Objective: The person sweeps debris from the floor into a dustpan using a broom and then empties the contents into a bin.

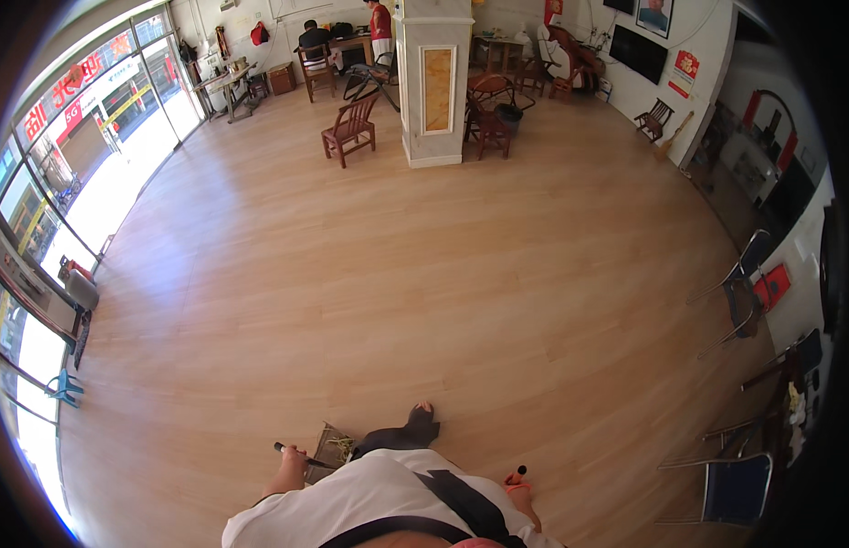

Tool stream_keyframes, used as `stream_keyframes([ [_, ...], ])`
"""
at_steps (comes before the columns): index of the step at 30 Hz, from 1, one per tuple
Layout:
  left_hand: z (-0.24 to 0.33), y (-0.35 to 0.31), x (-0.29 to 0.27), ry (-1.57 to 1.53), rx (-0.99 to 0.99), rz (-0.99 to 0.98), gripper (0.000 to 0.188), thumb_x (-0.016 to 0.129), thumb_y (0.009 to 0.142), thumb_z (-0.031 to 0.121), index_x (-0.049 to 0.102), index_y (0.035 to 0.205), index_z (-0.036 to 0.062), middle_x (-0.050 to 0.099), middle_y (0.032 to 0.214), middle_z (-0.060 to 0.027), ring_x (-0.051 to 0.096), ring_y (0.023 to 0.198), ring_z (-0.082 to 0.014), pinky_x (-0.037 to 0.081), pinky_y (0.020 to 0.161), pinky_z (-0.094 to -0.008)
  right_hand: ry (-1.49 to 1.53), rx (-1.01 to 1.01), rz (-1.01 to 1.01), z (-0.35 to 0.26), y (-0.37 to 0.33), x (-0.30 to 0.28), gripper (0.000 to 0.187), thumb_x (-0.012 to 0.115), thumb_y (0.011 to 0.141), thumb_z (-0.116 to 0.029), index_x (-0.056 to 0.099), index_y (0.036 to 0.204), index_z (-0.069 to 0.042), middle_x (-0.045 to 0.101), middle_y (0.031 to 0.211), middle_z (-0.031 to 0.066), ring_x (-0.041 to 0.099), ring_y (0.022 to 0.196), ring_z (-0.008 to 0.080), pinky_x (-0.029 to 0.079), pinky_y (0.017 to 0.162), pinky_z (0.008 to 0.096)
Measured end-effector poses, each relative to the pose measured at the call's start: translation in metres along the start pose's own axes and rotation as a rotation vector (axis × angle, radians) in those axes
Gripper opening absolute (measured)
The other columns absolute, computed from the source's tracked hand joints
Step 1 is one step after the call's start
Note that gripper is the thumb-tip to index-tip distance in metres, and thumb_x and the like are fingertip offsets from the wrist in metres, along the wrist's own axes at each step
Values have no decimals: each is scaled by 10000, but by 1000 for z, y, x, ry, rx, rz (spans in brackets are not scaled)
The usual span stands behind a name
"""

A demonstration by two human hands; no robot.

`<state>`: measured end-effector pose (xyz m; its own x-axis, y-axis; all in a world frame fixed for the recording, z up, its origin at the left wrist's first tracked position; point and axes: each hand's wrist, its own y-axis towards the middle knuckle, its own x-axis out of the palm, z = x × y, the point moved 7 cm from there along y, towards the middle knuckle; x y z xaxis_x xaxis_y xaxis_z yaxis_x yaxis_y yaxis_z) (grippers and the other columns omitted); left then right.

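**Left hand (295, 453) and right hand (516, 484) both occupied**

Slim dark rod with a black tip (279, 447) ran through the left hand; whether it joined the flat grey-brown pan (325, 447) could not be told; the white shirt (351, 493) hid the pan's near part; greenish-yellow scraps (343, 444) in it were too small to identify; only the top of the orange stick with a black end (521, 470) showed, the rest hidden.

Rod's long axis: upper left to lower right, black tip upper left; stick's black end pointed up and slightly right.

Fingers of both hands curled closed, left around rod, right around stick; pan sat low, just right of the left hand, left of the foot (423, 406); count: one rod, one stick, one pan, one foot visible.
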<state>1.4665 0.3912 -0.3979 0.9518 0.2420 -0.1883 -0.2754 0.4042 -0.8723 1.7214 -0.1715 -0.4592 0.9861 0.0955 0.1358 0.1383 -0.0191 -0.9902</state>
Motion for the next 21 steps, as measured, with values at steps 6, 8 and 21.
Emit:
stream_keyframes([
  [6,14,-11,145,-43,-43,-75,94,406,715,152,357,698,74,402,587,-70,414,521,-205,359,506,-345,64,43,9,43,-41,126,202,394,729,-171,387,550,-79,341,427,20,352,384,137,395,448,258],
  [8,24,3,178,-78,-53,-64,92,410,713,159,369,692,80,410,592,-64,423,555,-208,359,534,-363,69,73,24,63,-44,161,239,376,739,-180,373,522,-81,314,385,14,328,347,131,395,443,257],
  [21,23,-106,463,-118,24,-169,81,437,691,135,378,689,80,438,577,-61,440,468,-184,386,454,-282,-37,52,149,92,9,471,90,463,697,-141,475,740,-63,460,658,61,470,547,174,443,452,252],
])
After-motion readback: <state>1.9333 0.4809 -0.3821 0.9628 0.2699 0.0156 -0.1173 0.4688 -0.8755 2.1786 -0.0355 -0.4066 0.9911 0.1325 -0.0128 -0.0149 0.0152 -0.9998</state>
